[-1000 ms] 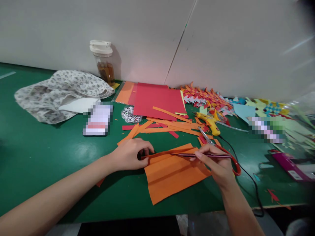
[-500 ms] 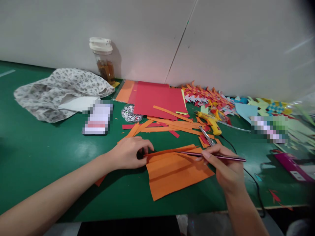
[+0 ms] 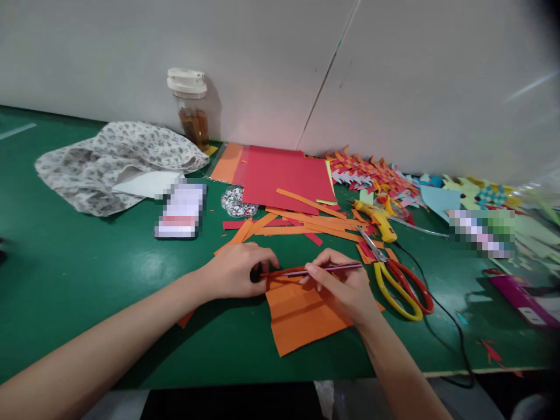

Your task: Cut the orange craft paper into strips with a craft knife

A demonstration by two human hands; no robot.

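Observation:
A creased orange sheet of paper [image 3: 301, 324] lies in front of me, its far edge folded up. My left hand [image 3: 240, 269] is closed at the sheet's far left corner, thumb and fingers pinching the end of the folded edge. Between the thumb and fingers of my right hand [image 3: 343, 286] is a slim purple pen-like tool [image 3: 352, 266]. It lies along the folded edge, its tip pointing left toward my left hand. Scissors [image 3: 398, 289] with yellow and red handles rest just right of my right hand.
Orange strips [image 3: 306, 224] and red sheets [image 3: 289, 175] lie beyond the paper. A yellow glue gun [image 3: 380, 221] trails a black cord at right. A phone [image 3: 181, 210], patterned cloth [image 3: 118, 163] and lidded bottle [image 3: 190, 111] stand left. Paper pieces [image 3: 371, 169] crowd the back right.
My right hand has moved left with the tool, bringing it along the folded edge and uncovering the scissors' handles. My left hand keeps its pinch on the corner.

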